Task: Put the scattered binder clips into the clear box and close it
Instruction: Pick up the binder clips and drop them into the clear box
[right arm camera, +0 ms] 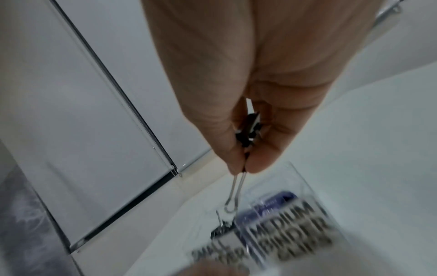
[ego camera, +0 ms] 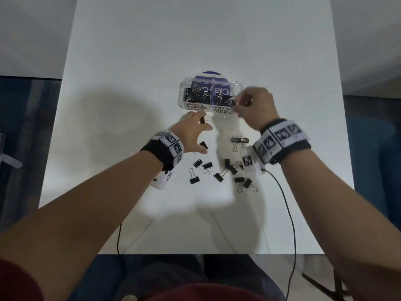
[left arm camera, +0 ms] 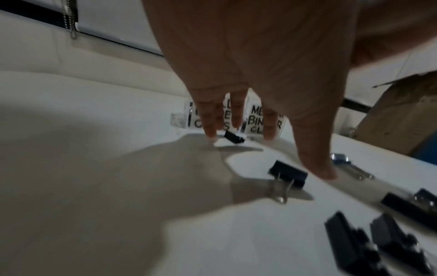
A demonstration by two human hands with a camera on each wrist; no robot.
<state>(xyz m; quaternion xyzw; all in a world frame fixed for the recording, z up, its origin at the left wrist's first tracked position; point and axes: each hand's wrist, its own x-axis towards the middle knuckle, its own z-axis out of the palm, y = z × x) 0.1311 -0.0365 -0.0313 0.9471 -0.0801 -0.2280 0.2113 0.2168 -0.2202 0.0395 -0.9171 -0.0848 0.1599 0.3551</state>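
Observation:
The clear box (ego camera: 184, 98) stands mid-table with two compartments labelled small and medium binder clips, both holding black clips. My right hand (ego camera: 235, 104) pinches a black binder clip (right arm camera: 248, 134) over the medium side (right arm camera: 283, 224), its wire handle (right arm camera: 234, 194) hanging down. My left hand (ego camera: 205, 137) hovers open just above the table in front of the box, fingers spread. One small clip (ego camera: 202, 120) lies by its fingertips (left arm camera: 210, 134) and another clip (left arm camera: 287, 175) by its thumb. Several black clips (ego camera: 217, 170) lie scattered nearer to me.
A larger clip (ego camera: 239, 140) lies under my right wrist. Black cables (ego camera: 288, 203) run from the wristbands over the white table (ego camera: 130, 105) to its front edge. A cardboard box (left arm camera: 402, 115) stands off to the right.

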